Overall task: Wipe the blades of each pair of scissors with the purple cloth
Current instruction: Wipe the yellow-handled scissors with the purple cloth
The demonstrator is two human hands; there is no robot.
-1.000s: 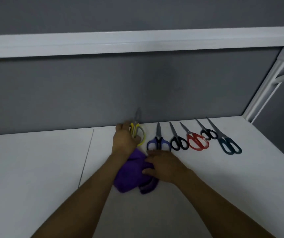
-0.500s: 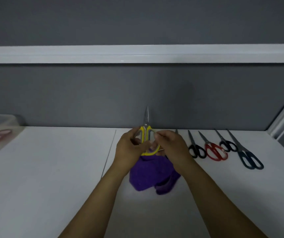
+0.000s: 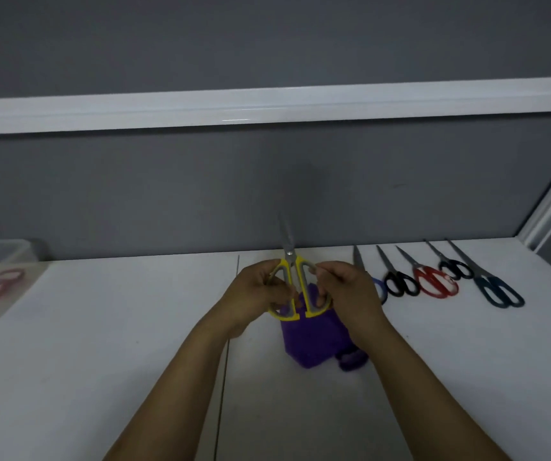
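Up at the back stands a big grey wall (image 3: 167, 194) with a long white rail (image 3: 267, 108) running across it. Below it lies the white tabletop (image 3: 101, 377), which has a thin dark line down it near the middle.

At the far left sits a clear plastic box (image 3: 18, 257). Something red shows through it; it looks like one more pair of scissors, but it is blurry.

The purple cloth (image 3: 314, 341) lies bunched up on the tabletop, right under the two hands, and the right wrist hides part of it.

The left hand (image 3: 251, 297) and the right hand (image 3: 350, 294) hold the yellow scissors (image 3: 290, 261) up over the cloth. The left fingers (image 3: 277, 291) are curled round the left handle loop. The right fingers (image 3: 325, 277) are curled round the right handle loop. The two handles are a little apart. The blades point away at the wall and look closed together.

To the right, more scissors lie in a row on the tabletop, tips toward the wall. The blue scissors (image 3: 379, 287) are mostly hidden behind the right hand. Next come the black scissors (image 3: 400, 282), the red scissors (image 3: 435, 281), the small black scissors (image 3: 455, 269) and the dark teal scissors (image 3: 500, 291).
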